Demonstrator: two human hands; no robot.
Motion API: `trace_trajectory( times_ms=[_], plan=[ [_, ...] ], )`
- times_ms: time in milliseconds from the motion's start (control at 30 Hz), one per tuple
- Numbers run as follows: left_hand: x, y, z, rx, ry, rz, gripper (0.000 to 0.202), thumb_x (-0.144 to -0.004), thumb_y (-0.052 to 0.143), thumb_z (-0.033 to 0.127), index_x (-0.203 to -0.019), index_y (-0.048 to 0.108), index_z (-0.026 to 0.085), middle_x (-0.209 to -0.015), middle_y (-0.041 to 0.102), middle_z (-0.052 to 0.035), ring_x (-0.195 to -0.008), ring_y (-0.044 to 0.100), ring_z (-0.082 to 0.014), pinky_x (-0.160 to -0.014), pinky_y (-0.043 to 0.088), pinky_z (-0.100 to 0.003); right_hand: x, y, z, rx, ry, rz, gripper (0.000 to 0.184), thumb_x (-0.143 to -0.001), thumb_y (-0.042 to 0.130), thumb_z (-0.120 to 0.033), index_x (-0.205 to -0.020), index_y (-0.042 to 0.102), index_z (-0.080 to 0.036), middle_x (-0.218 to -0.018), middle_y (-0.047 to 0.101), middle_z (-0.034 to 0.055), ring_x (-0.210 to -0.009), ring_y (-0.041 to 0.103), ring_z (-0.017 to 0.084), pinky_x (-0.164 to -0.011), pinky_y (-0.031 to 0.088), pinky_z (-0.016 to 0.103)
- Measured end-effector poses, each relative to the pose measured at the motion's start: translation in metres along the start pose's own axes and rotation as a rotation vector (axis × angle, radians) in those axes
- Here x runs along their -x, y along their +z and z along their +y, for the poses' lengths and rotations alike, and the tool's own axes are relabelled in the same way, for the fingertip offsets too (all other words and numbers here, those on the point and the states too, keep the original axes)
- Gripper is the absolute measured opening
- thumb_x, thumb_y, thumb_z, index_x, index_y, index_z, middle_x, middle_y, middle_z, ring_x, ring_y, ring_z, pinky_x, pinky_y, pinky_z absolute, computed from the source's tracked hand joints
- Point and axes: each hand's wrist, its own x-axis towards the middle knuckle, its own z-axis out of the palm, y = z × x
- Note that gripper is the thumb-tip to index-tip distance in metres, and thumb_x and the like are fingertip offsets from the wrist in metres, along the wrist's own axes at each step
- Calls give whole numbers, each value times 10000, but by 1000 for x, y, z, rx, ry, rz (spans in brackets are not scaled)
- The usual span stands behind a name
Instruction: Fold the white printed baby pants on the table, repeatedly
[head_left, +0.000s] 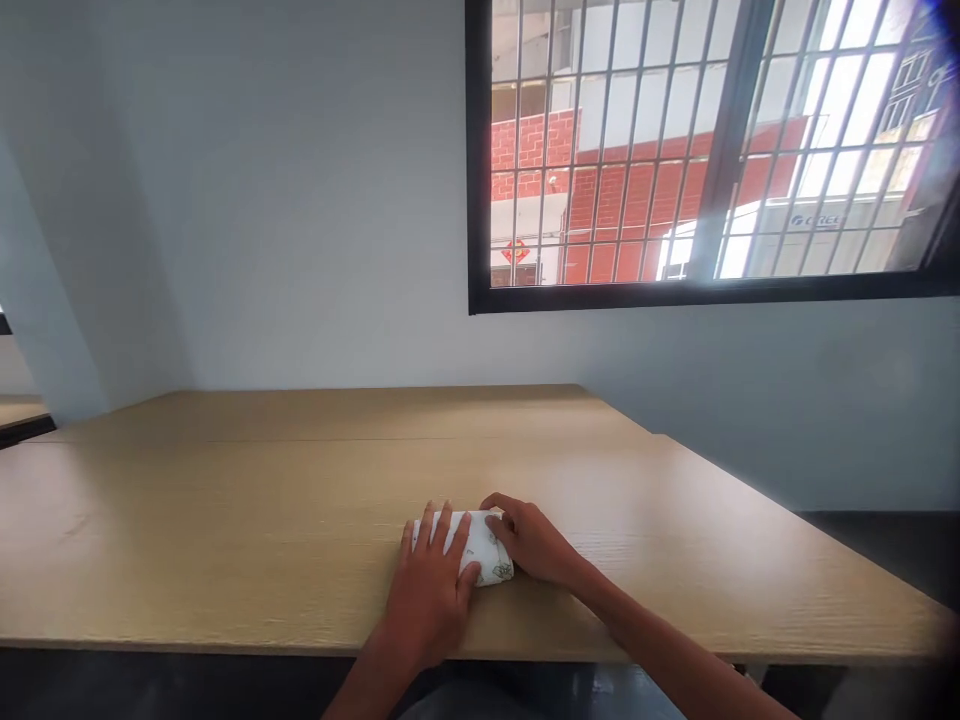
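- Presses cloth [481, 545] to table [247, 530] with open left hand [433, 580]
- Pinches far-right corner with right hand [531, 538]
- Seems already folded; cannot judge remaining folding

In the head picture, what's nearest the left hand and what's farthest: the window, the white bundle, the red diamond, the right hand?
From the left hand:
1. White bundle: under its fingers.
2. Right hand: at the bundle's right end.
3. Window: beyond the table, upper right.
4. Red diamond: outside, seen through the window.

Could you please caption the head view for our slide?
Left hand and right hand on a white patterned bundle.
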Motion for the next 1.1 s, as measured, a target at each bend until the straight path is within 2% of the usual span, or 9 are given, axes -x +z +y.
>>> trace_trajectory(
  times_ms=[133,233,433,533,633,767,867,967,1100],
  plan=[
    [-11,-1,4,-33,7,-152,583,-987,292,446,-1522,237,221,-1592,174,-75,-1460,101,-333,-1160,173,-552,6,-8,-14,182,-4,170,216,-955,409,-200,-1051,602,-207,-928,673,69,-805,623,215,-672,439,302],
    [-24,0,8,-67,15,-199,613,-973,319,421,-1521,234,160,-1590,146,-124,-1454,88,-366,-1148,191,-565,13,-4,-28,135,-144,257,285,-981,357,-233,-1120,604,-202,-1114,647,95,-1024,593,228,-853,472,345],
    [-35,9,-4,-30,147,-186,626,-953,376,339,-1525,207,151,-1598,70,-118,-1463,14,-336,-1167,174,-527,33,14,-34,170,-135,-109,596,-1011,300,-428,-1528,214,-143,-1587,171,77,-1454,148,246,-1179,190,454],
    [-21,4,-21,70,176,-174,610,-977,349,346,-1527,187,137,-1598,104,-79,-1472,19,-268,-1194,175,-464,44,9,-31,214,-95,-210,708,-977,353,-509,-1526,197,-91,-1583,117,109,-1461,80,268,-1190,136,464],
    [3,-3,-39,216,194,-191,521,-977,340,261,-1497,303,242,-1577,217,13,-1471,92,-212,-1204,201,-426,55,-3,-28,217,-84,-260,754,-946,423,-517,-1519,215,-73,-1575,111,132,-1458,86,286,-1186,150,469],
    [37,-6,-55,376,122,-121,460,-931,370,170,-1312,562,342,-1484,419,47,-1387,363,-203,-1171,300,-431,77,-8,-21,186,-122,-279,733,-905,538,-392,-1521,238,-130,-1566,162,126,-1442,164,319,-1166,180,530],
    [50,-17,-49,390,148,-29,382,-923,394,191,-1183,644,315,-1353,577,3,-1265,511,-219,-1114,388,-433,93,-8,-23,148,-187,-299,583,-864,550,-189,-1436,439,-211,-1501,370,117,-1377,341,335,-1117,296,529],
    [43,-40,-30,349,116,-8,350,-928,416,221,-1177,648,301,-1235,645,-22,-1193,546,-225,-1055,438,-416,99,-16,-35,17,-207,-208,416,-830,597,-184,-1236,615,-273,-1308,609,77,-1201,547,291,-1024,431,403],
    [7,-56,-15,349,160,-109,513,-811,604,202,-1303,558,342,-1409,503,-4,-1343,379,-253,-1115,336,-426,83,-30,-43,-43,-6,41,243,-844,601,-284,-1081,639,-248,-1144,644,76,-1048,591,267,-912,471,356]
  ],
)
